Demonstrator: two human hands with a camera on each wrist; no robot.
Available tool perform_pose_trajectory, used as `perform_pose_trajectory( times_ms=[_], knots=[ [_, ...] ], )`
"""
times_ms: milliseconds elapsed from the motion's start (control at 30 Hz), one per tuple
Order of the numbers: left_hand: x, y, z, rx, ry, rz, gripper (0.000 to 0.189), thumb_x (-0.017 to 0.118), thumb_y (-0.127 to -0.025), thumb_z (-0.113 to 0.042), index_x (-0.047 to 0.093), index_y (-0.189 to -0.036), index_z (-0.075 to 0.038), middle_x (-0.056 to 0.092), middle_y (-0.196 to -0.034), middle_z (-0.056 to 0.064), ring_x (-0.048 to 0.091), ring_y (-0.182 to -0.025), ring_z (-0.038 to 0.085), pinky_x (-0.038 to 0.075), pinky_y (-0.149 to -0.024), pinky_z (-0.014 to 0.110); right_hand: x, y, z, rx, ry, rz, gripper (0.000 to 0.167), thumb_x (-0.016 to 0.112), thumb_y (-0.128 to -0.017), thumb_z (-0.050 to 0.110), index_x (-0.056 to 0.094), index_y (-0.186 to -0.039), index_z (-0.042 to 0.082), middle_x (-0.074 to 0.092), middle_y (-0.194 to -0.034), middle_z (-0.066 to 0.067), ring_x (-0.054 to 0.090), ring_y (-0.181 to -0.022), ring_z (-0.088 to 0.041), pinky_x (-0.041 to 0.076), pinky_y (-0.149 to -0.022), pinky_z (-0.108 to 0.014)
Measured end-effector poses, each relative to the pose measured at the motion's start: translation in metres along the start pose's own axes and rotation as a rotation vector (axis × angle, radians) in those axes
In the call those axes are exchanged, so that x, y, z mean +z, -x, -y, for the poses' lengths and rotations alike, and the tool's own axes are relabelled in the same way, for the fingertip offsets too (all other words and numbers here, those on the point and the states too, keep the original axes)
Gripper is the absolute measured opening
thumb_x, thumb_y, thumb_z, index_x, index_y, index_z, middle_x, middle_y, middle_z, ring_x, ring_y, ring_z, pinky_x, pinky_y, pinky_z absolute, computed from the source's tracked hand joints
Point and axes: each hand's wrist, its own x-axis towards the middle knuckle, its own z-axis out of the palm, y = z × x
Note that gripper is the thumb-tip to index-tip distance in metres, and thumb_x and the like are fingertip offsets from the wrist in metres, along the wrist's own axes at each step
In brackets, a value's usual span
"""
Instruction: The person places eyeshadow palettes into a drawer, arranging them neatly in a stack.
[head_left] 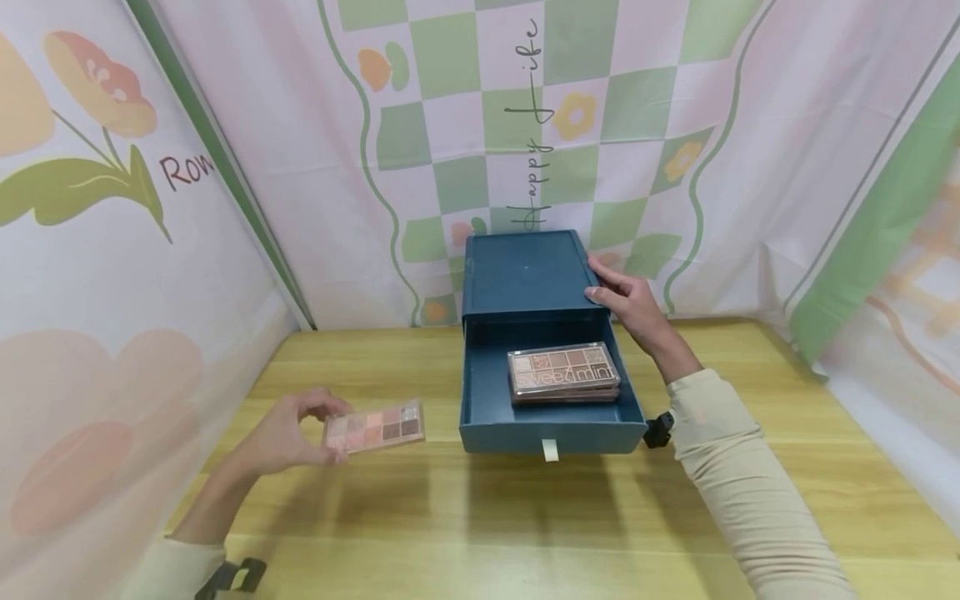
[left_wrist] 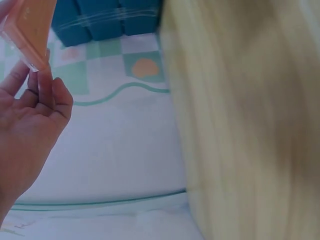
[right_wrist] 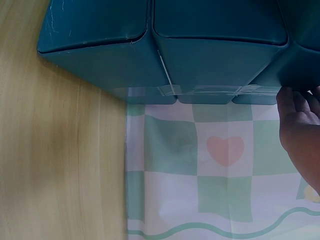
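My left hand (head_left: 288, 429) pinches an eyeshadow palette (head_left: 375, 427) by its left end, holding it over the table to the left of a blue drawer unit (head_left: 525, 271). Pink, peach and brown pans show through its clear lid. In the left wrist view, the fingers grip the lower end of the palette (left_wrist: 35, 30). The unit's drawer (head_left: 491, 437) is pulled out towards me. Inside, at the right, lies a stack of palettes (head_left: 562, 371), the top one lettered "sweet mint". My right hand (head_left: 637, 308) rests with extended fingers on the unit's right top edge.
Clear tape (right_wrist: 207, 91) runs across the stacked sections of the unit. A pale tab (head_left: 551, 450) sticks out from the drawer's front. The wooden table (head_left: 375, 525) ends at a checked, flower-printed cloth (head_left: 442, 133) hanging behind; printed cloth also hangs on both sides.
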Motion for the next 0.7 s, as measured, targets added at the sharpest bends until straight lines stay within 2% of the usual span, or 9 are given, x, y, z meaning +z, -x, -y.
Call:
perform_pose_trajectory(
  times_ms=[200,467,700],
  knots=[
    [-0.003,-0.006,-0.015,0.023,-0.018,-0.033,0.044,0.088,-0.063,-0.015,0.074,-0.104,-0.008,0.069,-0.090,-0.002,0.058,-0.085,0.006,0.048,-0.084,0.028,0.001,-0.001,-0.001,0.005,0.001,0.001,0.061,0.057,-0.103,0.021,0.032,-0.158,0.009,0.024,-0.169,-0.010,0.022,-0.157,-0.029,0.035,-0.101,0.002],
    [-0.008,-0.020,-0.030,0.018,0.015,-0.077,0.043,0.089,-0.062,-0.011,0.075,-0.103,-0.005,0.069,-0.088,0.000,0.058,-0.083,0.007,0.049,-0.081,0.024,0.000,0.000,-0.001,-0.004,-0.004,0.004,0.061,0.056,-0.103,0.020,0.032,-0.157,0.008,0.025,-0.169,-0.010,0.023,-0.157,-0.029,0.035,-0.101,0.002],
    [-0.009,-0.034,-0.043,0.017,0.035,-0.092,0.044,0.090,-0.063,-0.010,0.075,-0.104,-0.004,0.070,-0.093,0.004,0.058,-0.083,0.008,0.049,-0.079,0.022,0.000,-0.001,-0.002,-0.014,-0.005,-0.001,0.060,0.056,-0.103,0.018,0.032,-0.157,0.006,0.025,-0.168,-0.013,0.023,-0.157,-0.030,0.035,-0.104,-0.001]
  ],
)
